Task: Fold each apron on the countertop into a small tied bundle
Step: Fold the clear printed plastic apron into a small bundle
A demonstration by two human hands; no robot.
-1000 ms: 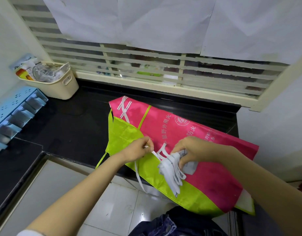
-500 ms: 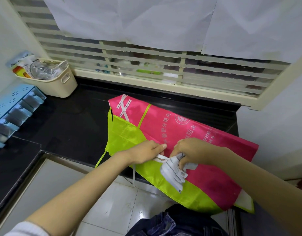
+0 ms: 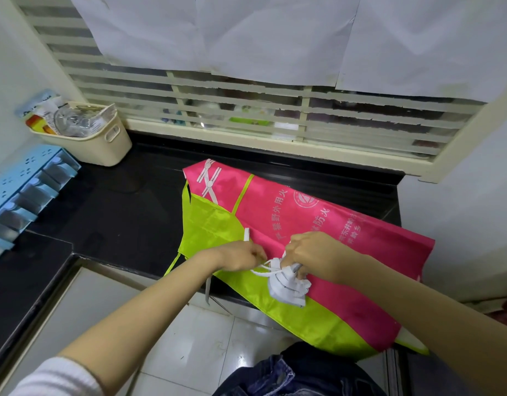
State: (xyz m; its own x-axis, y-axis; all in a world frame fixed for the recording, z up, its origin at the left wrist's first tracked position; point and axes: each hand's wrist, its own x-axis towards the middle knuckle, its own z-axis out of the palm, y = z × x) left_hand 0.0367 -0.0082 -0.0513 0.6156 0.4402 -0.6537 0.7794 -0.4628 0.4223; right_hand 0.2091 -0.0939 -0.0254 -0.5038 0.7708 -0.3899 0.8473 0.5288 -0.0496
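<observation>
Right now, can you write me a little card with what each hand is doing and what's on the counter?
left hand: pinches the white strap
right hand: fingers grip the white bundle
white bundle: strap wound round it, over the pink and green apron
pink and green apron: spread on the black countertop, near end hanging over the edge
far left: cream basket, blue organizer

Pink-and-lime apron point(image 3: 318, 224), white bundle point(image 3: 286, 287), black countertop point(image 3: 118, 218), cream basket point(image 3: 103, 147)

White sleeve point(image 3: 53, 377) on the left arm point(image 3: 132, 315); dark blue denim jeans point(image 3: 278, 377).
</observation>
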